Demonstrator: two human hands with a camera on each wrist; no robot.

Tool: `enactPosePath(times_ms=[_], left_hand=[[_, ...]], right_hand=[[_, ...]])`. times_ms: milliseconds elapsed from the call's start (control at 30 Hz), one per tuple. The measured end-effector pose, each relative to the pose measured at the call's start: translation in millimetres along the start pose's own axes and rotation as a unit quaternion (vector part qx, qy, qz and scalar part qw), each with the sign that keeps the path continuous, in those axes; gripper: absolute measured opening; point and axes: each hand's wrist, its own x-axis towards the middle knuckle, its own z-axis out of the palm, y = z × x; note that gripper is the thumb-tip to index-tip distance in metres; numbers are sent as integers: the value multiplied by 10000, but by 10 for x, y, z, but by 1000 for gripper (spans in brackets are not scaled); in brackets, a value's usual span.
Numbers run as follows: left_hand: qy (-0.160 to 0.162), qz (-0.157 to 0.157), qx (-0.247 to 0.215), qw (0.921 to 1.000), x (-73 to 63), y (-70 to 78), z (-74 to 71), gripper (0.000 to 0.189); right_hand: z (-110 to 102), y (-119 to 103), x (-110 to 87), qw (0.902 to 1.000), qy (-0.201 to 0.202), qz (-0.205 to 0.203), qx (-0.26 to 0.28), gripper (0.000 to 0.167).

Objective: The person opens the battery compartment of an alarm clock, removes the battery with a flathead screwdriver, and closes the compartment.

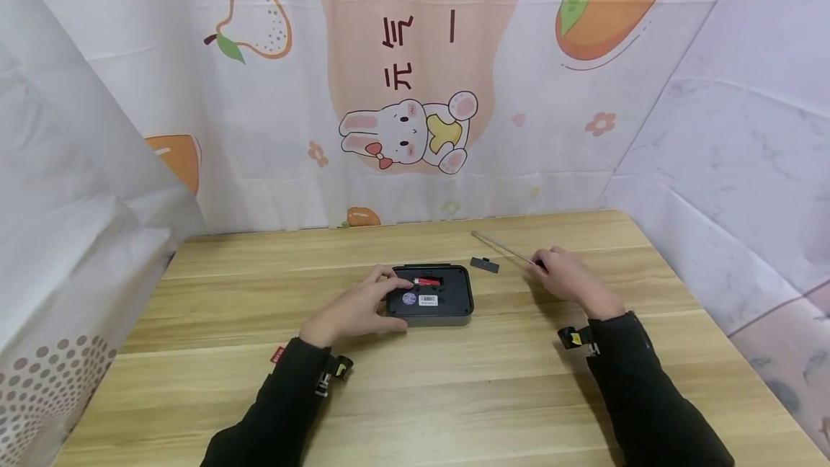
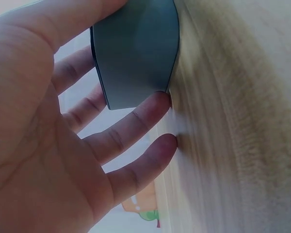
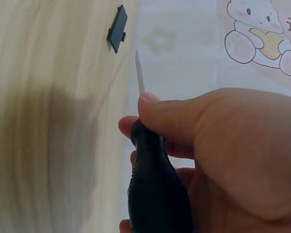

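Observation:
A black rectangular device (image 1: 457, 301) with rounded corners lies back side up on the table, a red battery (image 1: 426, 282) showing in its uncovered compartment. White and purple labels are on its back. Around its left end my left hand (image 1: 359, 306) holds it, thumb along the near side and a fingertip beside the battery. In the left wrist view the fingers bend about the device's grey side (image 2: 136, 53). My right hand (image 1: 566, 278) grips a screwdriver by its black handle (image 3: 157, 184), the thin shaft (image 1: 501, 245) pointing away to the left. Between device and screwdriver lies a small dark battery cover (image 1: 484, 265).
The wooden table (image 1: 415, 395) ends at a printed cloth backdrop (image 1: 259, 128) just behind the device. More cloth hangs at the left and right sides. Each dark sleeve carries a small strapped-on camera near the wrist.

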Motion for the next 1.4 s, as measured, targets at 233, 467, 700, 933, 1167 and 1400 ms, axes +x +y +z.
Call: enactPosePath(times_ms=[233,467,700,933,1167,1400], left_hand=[[10,37,-1,10000,4,-17,11,65],[23,32,-34,10000,0,0,3,65],[-3,-36,-40,10000,1,11,-7,64],[4,-3,-64,10000,9,-13,7,64],[7,-3,-102,9999,9,-20,7,64],[-10,-13,-95,10000,6,-12,2,64]], right_hand=[[32,27,2,9999,-170,26,5,24],[36,6,-5,9992,-358,130,94,24],[67,41,-1,9975,-523,382,283,23],[90,49,6,9968,-542,453,371,21],[75,30,-9,9952,-663,506,514,21],[58,38,-15,9929,-852,601,572,23]])
